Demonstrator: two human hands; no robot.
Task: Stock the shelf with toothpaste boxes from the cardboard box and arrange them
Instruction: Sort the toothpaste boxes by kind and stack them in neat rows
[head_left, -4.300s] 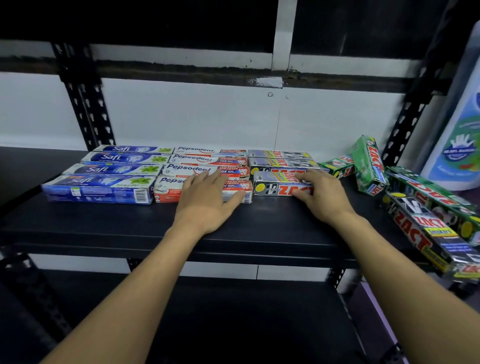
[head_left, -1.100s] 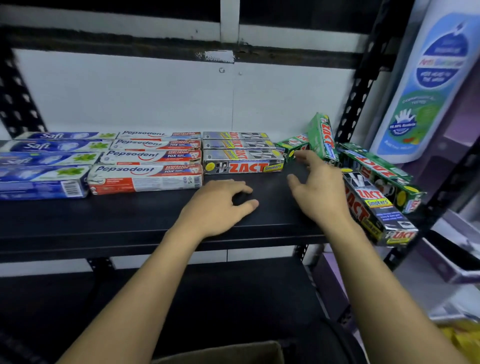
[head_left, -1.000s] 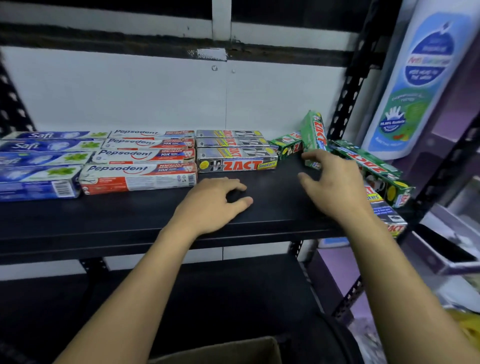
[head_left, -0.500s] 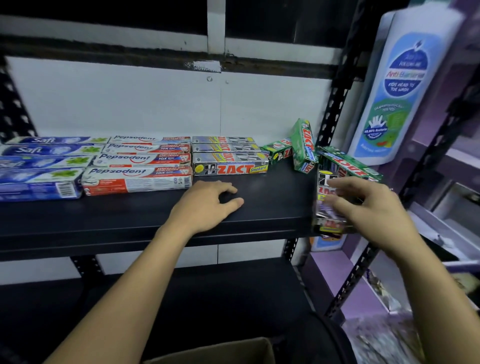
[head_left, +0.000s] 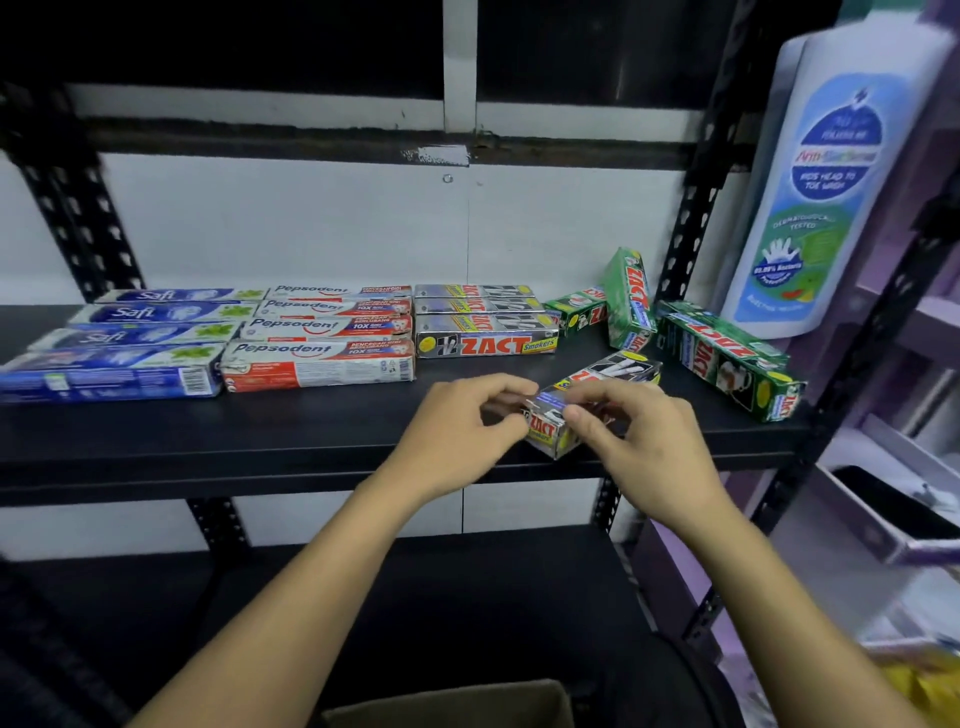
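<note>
Black shelf (head_left: 311, 426), Zact box (head_left: 608, 373) in fingers (head_left: 577, 415)

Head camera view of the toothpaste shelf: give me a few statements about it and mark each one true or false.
1. The left hand and right hand both hold one silver box at the front of the shelf. True.
2. The blue boxes lie at the shelf's right end. False: they lie at its left end.
3. The red and white boxes lie between the blue boxes and the other silver boxes. True.
4. Every green box lies flat. False: one green box stands tilted on end.
</note>
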